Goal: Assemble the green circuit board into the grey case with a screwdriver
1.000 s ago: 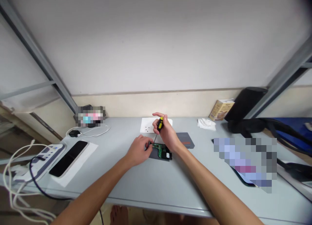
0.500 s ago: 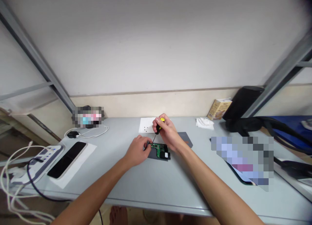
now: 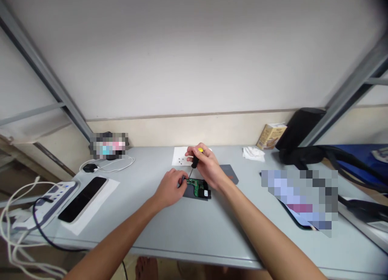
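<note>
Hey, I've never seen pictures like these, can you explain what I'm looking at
There's no machine here: someone is working bare-handed. Every picture comes from one camera worn on the head, looking forward and down. The right hand holds a screwdriver, its shaft slanting down toward a green board. The left hand is at the board's left end. Behind, small dark specks, perhaps screws, dot a white paper. Also on the desk are a phone and power strip leftward, a tissue and box rightward.
</note>
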Action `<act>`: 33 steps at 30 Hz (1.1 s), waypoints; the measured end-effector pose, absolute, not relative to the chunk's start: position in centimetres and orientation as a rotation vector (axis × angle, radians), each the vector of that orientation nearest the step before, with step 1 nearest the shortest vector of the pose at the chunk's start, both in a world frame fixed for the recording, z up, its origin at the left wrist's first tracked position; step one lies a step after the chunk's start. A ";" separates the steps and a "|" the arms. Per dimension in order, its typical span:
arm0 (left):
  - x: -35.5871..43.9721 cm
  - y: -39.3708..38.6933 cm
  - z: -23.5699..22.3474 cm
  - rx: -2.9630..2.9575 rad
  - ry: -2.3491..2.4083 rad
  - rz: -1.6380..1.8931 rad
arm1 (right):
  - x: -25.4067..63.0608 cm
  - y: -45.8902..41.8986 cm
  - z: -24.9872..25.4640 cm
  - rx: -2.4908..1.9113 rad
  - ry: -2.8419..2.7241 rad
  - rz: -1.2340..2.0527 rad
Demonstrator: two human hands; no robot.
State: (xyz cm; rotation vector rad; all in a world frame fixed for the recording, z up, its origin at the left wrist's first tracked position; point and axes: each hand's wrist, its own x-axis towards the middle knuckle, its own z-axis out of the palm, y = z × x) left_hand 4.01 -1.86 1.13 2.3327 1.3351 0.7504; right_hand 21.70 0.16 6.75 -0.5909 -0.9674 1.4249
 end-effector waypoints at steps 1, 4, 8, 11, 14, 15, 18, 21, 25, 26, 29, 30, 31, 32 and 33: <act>4.0 -1.9 1.1 2.332 1.331 0.750 | 21.7 0.1 6.8 -0.590 -0.969 1.437; 4.0 -1.8 1.1 2.323 1.331 0.745 | 21.6 -0.1 6.9 -0.564 -1.020 1.452; 4.0 -1.8 1.1 2.325 1.327 0.747 | 21.6 0.1 6.8 -0.563 -1.058 1.400; 4.0 -1.8 1.2 2.323 1.329 0.755 | 21.7 0.3 6.8 -0.538 -1.002 1.437; 4.0 -1.8 1.2 2.323 1.338 0.756 | 21.9 0.3 7.0 -0.538 -0.953 1.498; 4.0 -1.8 1.2 2.325 1.343 0.754 | 22.0 0.3 7.0 -0.553 -0.951 1.492; 4.0 -1.8 1.1 2.327 1.359 0.753 | 22.0 0.3 6.9 -0.585 -0.965 1.431; 4.0 -1.8 1.1 2.329 1.352 0.758 | 22.0 0.2 6.8 -0.582 -0.964 1.435; 4.0 -1.8 1.2 2.328 1.334 0.751 | 22.0 0.1 6.7 -0.556 -0.976 1.473; 4.0 -1.8 1.2 2.327 1.334 0.753 | 21.9 0.2 6.7 -0.553 -0.989 1.462; 4.0 -1.7 1.1 2.328 1.336 0.760 | 21.7 0.2 6.6 -0.567 -1.024 1.397; 4.0 -1.7 1.1 2.328 1.335 0.761 | 21.6 0.3 6.6 -0.571 -1.032 1.382; 4.0 -1.7 1.1 2.326 1.335 0.761 | 21.6 0.3 6.6 -0.571 -1.037 1.380; 4.0 -1.7 1.1 2.324 1.335 0.762 | 21.6 0.3 6.7 -0.567 -1.036 1.389; 4.0 -1.7 1.2 2.324 1.334 0.764 | 21.6 0.3 6.7 -0.562 -1.030 1.406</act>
